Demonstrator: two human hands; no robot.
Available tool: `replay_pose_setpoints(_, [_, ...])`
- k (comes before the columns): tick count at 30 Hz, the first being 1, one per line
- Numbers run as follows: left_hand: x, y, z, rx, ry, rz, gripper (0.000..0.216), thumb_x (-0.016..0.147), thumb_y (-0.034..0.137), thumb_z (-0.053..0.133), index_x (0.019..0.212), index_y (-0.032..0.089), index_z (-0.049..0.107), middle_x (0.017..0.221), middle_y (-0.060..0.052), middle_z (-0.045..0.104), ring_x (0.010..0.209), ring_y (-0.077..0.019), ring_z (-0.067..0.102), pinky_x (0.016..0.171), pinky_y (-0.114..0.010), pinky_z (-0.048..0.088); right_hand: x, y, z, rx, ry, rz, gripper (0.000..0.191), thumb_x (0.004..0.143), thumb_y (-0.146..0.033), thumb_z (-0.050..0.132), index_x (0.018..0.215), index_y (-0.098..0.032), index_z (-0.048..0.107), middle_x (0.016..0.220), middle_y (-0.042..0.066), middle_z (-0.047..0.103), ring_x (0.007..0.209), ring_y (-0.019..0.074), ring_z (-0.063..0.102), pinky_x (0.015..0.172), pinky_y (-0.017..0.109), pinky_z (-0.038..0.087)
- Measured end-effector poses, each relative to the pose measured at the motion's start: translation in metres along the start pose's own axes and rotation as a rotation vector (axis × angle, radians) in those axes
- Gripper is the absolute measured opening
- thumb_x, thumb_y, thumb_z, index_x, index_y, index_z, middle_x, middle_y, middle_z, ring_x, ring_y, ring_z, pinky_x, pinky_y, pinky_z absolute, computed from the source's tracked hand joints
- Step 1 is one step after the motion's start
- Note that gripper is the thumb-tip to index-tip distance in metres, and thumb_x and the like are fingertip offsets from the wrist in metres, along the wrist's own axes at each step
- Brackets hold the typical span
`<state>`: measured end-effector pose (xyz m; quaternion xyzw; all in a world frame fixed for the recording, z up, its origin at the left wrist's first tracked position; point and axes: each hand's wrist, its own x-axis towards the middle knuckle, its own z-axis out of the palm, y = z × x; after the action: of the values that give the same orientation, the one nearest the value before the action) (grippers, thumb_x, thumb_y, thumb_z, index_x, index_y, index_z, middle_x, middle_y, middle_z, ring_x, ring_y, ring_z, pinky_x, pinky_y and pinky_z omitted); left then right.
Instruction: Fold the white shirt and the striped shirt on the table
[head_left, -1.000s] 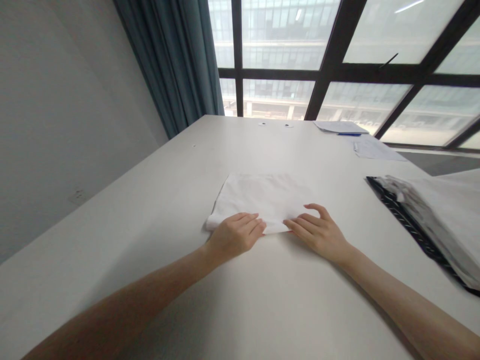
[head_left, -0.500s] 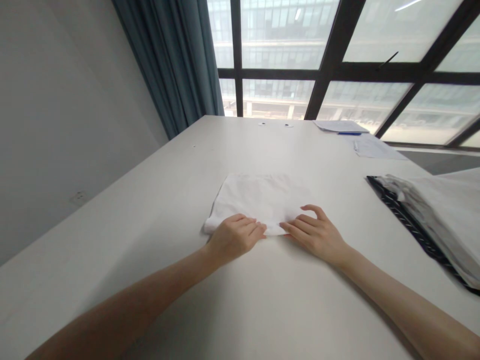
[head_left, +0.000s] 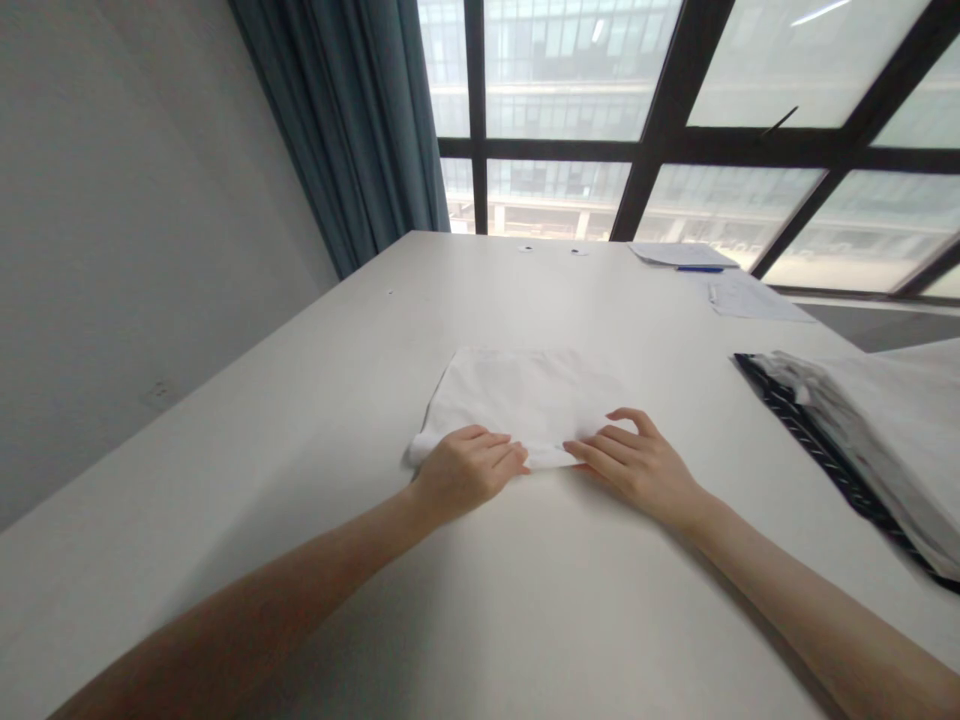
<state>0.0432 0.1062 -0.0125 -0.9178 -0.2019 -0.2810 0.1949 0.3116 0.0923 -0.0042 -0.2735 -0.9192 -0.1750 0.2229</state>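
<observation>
A folded white cloth (head_left: 521, 395) lies flat on the white table (head_left: 315, 420) in front of me. My left hand (head_left: 465, 472) rests on the cloth's near edge, fingers curled together with their tips on the fabric. My right hand (head_left: 637, 462) lies at the near right corner, fingers stretched out and slightly spread, pressing on the cloth. Neither hand lifts the cloth off the table.
A stack of dark striped and pale folded cloth (head_left: 855, 430) sits at the right edge. Papers (head_left: 750, 297) and a blue pen (head_left: 699, 268) lie at the far right by the window. A blue curtain (head_left: 360, 120) hangs at the back left.
Both hands have stayed on the near edge of the cloth, shifting only slightly. The cloth has not visibly moved.
</observation>
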Motion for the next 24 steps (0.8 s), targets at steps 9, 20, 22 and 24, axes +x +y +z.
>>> replay_pose_setpoints(9, [-0.010, -0.012, 0.004, 0.038, -0.020, -0.074, 0.019, 0.099, 0.024, 0.050, 0.100, 0.014, 0.066, 0.093, -0.007, 0.075, 0.092, -0.0172, 0.071, 0.074, -0.028, 0.054, -0.015, 0.020, 0.004, 0.110, 0.014, 0.203, 0.020, 0.096, -0.031, 0.054, 0.111, -0.022, 0.065, 0.093, 0.004, 0.075, 0.087, 0.0172, 0.067, 0.094, 0.040, 0.036])
replay_pose_setpoints(20, [-0.020, -0.033, 0.005, -0.065, -0.004, -0.299, 0.025, 0.095, 0.040, 0.055, 0.094, 0.021, 0.071, 0.087, -0.002, 0.076, 0.082, -0.0164, 0.072, 0.076, -0.027, 0.052, -0.024, 0.038, 0.011, 0.495, 0.063, 0.607, 0.030, 0.087, -0.051, 0.059, 0.094, -0.025, 0.074, 0.086, 0.003, 0.076, 0.073, 0.0197, 0.065, 0.067, 0.034, 0.047])
replay_pose_setpoints(22, [-0.024, -0.042, 0.006, -0.108, 0.003, -0.406, 0.029, 0.092, 0.046, 0.057, 0.092, 0.022, 0.072, 0.085, -0.002, 0.076, 0.078, -0.0173, 0.071, 0.077, -0.030, 0.053, -0.025, 0.039, 0.009, 0.554, 0.081, 0.730, 0.032, 0.084, -0.052, 0.062, 0.094, -0.024, 0.074, 0.086, 0.004, 0.076, 0.071, 0.0199, 0.063, 0.058, 0.031, 0.045])
replay_pose_setpoints(24, [-0.027, -0.051, 0.007, -0.180, 0.019, -0.494, 0.031, 0.090, 0.050, 0.059, 0.091, 0.022, 0.073, 0.085, -0.002, 0.076, 0.080, -0.0185, 0.070, 0.084, -0.034, 0.053, -0.026, 0.041, 0.008, 0.593, 0.102, 0.856, 0.036, 0.081, -0.053, 0.064, 0.093, -0.021, 0.074, 0.081, 0.005, 0.074, 0.063, 0.0187, 0.059, 0.053, 0.029, 0.042])
